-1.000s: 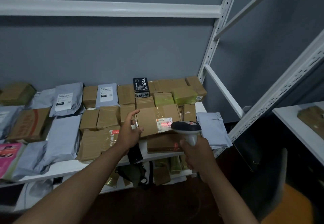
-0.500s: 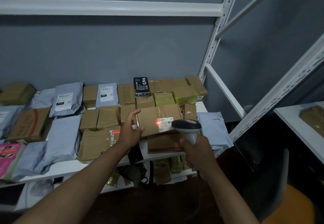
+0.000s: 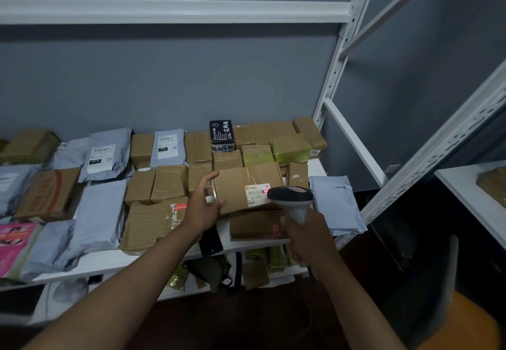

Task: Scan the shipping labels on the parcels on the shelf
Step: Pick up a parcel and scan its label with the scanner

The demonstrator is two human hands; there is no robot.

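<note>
So, nearest the camera, the right hand [image 3: 306,233] had its fingers wrapped around the handle of a grey and black handheld barcode scanner [image 3: 292,199], the head aimed at the white shipping label [image 3: 256,194] on a wide brown cardboard box [image 3: 246,185]. That box sat tilted up at the front of the white metal shelf [image 3: 153,258], resting on a flatter brown parcel [image 3: 254,225]. The left hand [image 3: 204,204] steadied the box's left edge, thumb and fingers spread apart around the corner, not really clamping it.

I'd say the step in hand was scanning this one label; I couldn't make out a clear red beam on it, so whether it had registered was anyone's guess. Next up would probably be laying this box down and finding another visible label, like on the grey poly mailer [image 3: 103,155] further back on the left. Plenty of the brown boxes behind showed no label, so they'd need turning over first.
</note>
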